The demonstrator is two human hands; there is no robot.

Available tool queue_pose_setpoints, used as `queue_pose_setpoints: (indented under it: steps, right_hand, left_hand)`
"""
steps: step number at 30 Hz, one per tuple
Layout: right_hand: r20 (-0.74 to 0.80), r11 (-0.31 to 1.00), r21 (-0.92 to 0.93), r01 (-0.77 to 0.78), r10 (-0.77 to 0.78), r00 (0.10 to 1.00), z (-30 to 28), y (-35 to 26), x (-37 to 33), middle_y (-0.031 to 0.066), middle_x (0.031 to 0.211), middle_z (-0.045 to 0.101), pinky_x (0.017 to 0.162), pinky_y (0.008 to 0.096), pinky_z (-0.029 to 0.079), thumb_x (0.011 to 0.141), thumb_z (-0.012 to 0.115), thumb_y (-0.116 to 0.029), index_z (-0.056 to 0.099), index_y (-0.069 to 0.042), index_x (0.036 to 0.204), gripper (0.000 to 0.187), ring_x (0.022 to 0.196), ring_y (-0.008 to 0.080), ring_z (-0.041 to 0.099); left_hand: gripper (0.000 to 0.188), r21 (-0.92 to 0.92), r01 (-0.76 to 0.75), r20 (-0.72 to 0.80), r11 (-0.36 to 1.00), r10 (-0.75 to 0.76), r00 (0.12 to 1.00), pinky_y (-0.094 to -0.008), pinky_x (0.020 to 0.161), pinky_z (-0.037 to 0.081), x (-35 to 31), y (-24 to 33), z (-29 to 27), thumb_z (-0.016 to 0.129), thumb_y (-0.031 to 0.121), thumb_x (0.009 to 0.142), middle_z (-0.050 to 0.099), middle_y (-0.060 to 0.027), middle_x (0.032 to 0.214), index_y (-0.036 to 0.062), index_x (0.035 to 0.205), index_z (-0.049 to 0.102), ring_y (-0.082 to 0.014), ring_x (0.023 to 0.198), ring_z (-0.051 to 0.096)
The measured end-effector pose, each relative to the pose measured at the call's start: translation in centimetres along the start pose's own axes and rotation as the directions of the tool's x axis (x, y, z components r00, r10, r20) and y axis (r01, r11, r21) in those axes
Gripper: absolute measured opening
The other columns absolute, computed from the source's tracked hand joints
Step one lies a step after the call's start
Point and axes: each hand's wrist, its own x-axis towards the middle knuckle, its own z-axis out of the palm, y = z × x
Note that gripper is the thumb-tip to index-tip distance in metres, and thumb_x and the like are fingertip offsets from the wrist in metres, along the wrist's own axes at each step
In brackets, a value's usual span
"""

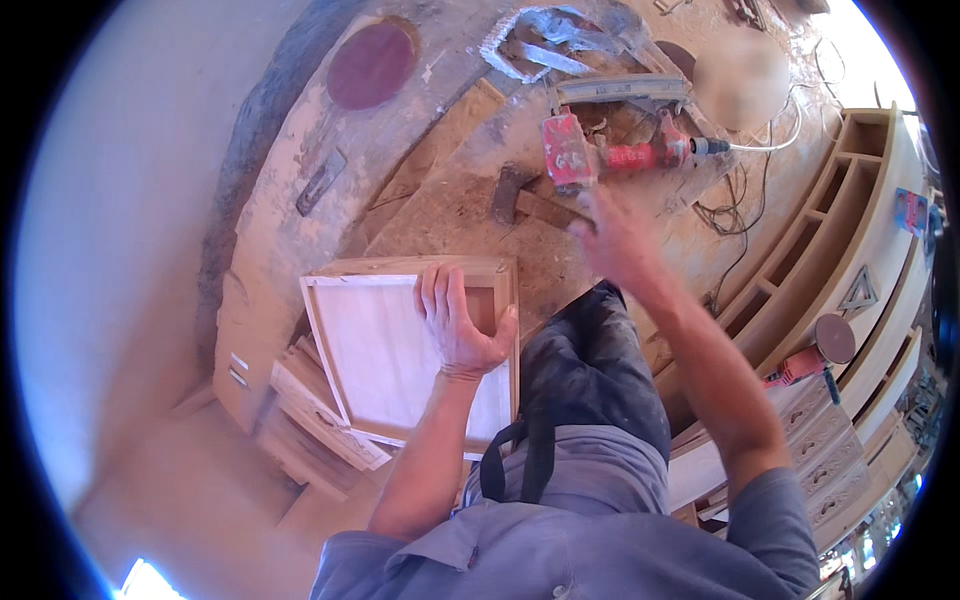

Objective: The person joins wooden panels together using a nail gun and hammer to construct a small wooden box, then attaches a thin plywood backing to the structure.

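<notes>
A shallow wooden drawer with a pale panel inside a raised frame leans at the bench in front of me. My left hand grips it near its far right corner, fingers over the far rim and thumb on the right edge. My right hand, smeared by motion, is at the handle end of a hammer; whether its fingers close on the handle is unclear. Just beyond that hand lies a red nail gun with a curved magazine and an air hose.
The dusty workbench carries a dark red sanding disc and a flat metal tool. Wooden drawer parts are stacked at left. On my right stand a long wooden frame with compartments and a red angle grinder. Cables trail beyond the bench.
</notes>
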Motion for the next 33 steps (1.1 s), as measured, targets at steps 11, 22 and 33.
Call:
queue_pose_setpoints:
  steps: [11,22,33]
  right_hand:
    - [0.014,0.874,-0.436,0.215,-0.232,0.973,-5.1,3.8,7.2,0.0155,0.095,0.068,0.095,0.0437,0.049,0.08,0.066,-0.01,0.062,-0.003,0.096,0.018,0.098,0.0348,0.067]
    - [0.55,0.103,0.719,-0.687,0.52,0.653,-9.4,-2.7,-10.4,0.0027,0.067,0.059,0.051,0.0323,0.053,0.079,0.077,0.001,0.068,0.001,0.096,0.019,0.053,0.0124,0.054]
    - [0.667,-0.105,0.713,-0.693,0.404,0.626,-0.3,-2.0,-13.6,0.0037,0.057,0.056,0.038,0.032,0.042,0.077,0.071,-0.003,0.063,-0.003,0.071,0.01,0.045,0.012,0.05]
  left_hand:
    - [0.088,0.042,-0.028,0.014,0.999,0.028,1.0,-0.0598,0.114,0.029,0.3,0.2,-0.1,0.077,0.031,0.071,0.05,-0.0264,0.137,-0.0084,0.142,0.044,-0.0467,0.131,0.044]
    - [0.088,0.077,-0.111,0.164,0.991,0.097,0.982,-0.0607,0.114,0.027,0.5,-0.2,-1.3,0.077,0.04,0.076,0.047,-0.0265,0.14,-0.0086,0.142,0.043,-0.0462,0.134,0.039]
    - [0.095,0.024,-0.139,0.12,0.99,0.135,0.984,-0.0595,0.114,0.029,-0.1,-1.1,-0.6,0.078,0.037,0.075,0.045,-0.0282,0.142,-0.0096,0.148,0.036,-0.0472,0.133,0.039]
